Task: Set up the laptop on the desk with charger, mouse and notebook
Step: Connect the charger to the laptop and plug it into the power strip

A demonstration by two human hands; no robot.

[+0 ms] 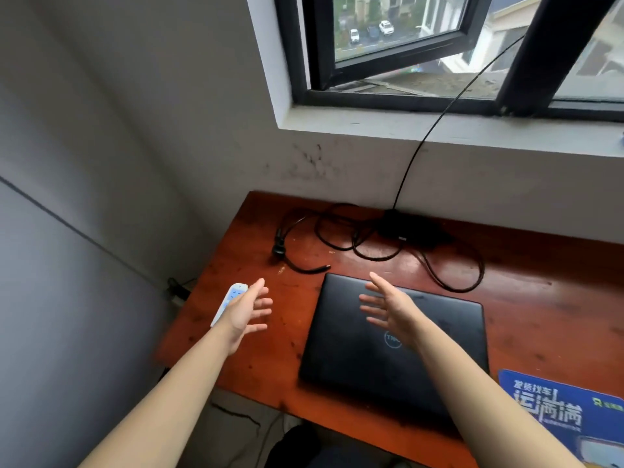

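A closed black laptop [341,352] lies flat on the reddish wooden desk [540,319]. Behind it a black charger brick [405,229] rests near the wall, its cable [449,275] looped loosely over the desk, the plug tip [324,267] just beyond the laptop's far left corner. My left hand [248,310] hovers open above the desk left of the laptop. Over the laptop lid my right hand [388,309] is held open, fingers spread. A blue printed mouse pad [557,410] lies at the near right. No mouse or notebook is in view.
A white power strip [233,295] sits at the desk's left edge, partly hidden by my left hand. Another black cable [435,126] runs from the charger up to the window. The window sill [439,130] overhangs the back wall. A grey wall stands to the left.
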